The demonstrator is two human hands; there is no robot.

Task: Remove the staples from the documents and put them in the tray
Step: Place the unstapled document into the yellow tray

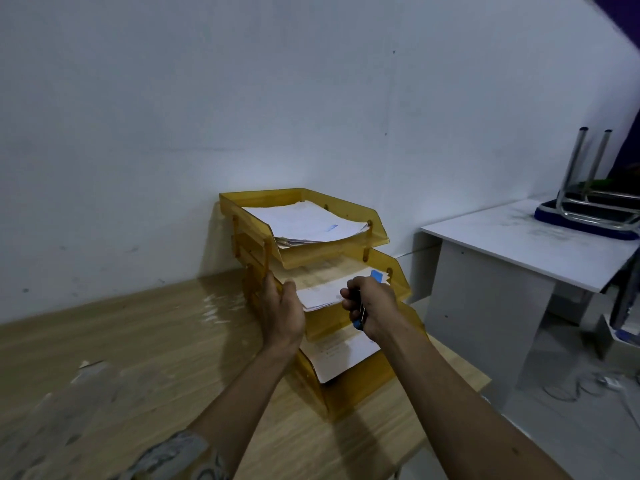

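Your left hand [282, 306] pinches the left edge of the documents [322, 294] in the middle tier of the three-tier amber tray [346, 202], thumb on top, probably to steady the stack where it overhangs the tier's front lip. Your right hand [372, 306] is curled round a blue-and-dark staple remover [360, 318], knuckles at the stack's right edge, keeping the tool ready. The top and bottom tiers also hold paper. The tray stands on a wood-grain surface [138, 341] against a pale wall [207, 98]. To the right, a white desk [519, 244] carries an upturned stool [585, 209].
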